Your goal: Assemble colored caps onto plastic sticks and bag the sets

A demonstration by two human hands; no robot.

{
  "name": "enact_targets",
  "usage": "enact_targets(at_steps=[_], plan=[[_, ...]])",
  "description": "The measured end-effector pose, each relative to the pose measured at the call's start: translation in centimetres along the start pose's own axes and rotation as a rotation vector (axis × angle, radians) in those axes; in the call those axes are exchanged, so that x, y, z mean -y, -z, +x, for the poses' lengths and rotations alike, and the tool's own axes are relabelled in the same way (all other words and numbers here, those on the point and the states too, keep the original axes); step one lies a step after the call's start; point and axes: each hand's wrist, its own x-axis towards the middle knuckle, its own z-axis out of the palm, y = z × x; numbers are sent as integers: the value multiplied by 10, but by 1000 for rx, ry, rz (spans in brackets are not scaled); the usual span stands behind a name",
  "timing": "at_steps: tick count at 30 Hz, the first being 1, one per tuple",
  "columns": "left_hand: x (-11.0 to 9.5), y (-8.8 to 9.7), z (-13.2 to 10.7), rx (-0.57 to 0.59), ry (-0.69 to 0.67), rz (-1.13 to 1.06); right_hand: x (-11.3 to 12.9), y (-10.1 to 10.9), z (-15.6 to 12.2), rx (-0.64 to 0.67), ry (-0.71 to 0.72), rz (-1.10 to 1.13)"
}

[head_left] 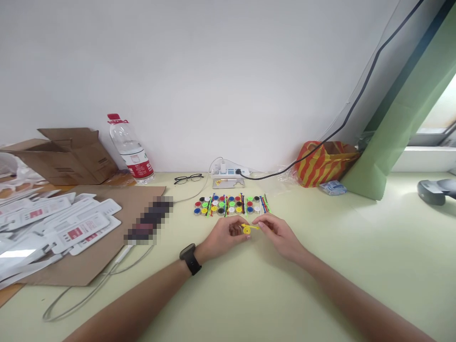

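My left hand (226,236), with a black watch on its wrist, is curled with its fingertips pinched on a small yellow wheel (246,230). My right hand (276,231) pinches a thin yellow stick (253,226) that meets the wheel. Both hands hover low over the pale green table (249,294). Just behind them lie rows of small coloured wheels (221,205) and several coloured sticks (263,203).
At the left lie white packets (53,223) on brown cardboard (107,247), an open cardboard box (67,154) and a water bottle (130,149). Glasses (188,179), a power strip (230,172), a striped bag (322,164) and a cable (89,294) are also on the table.
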Motion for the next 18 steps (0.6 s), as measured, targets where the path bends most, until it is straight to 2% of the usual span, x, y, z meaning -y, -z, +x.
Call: enact_targets(at_steps=[6,12,18], plan=[[1,1,0,72,14,-169,0,-8,-5,-12,59,4],[-7,5,-1,122,23,-232,-6,-15,-5,-61,220,-125],[-13,4,-2,133,18,-263,-9,-20,-6,-55,342,-201]])
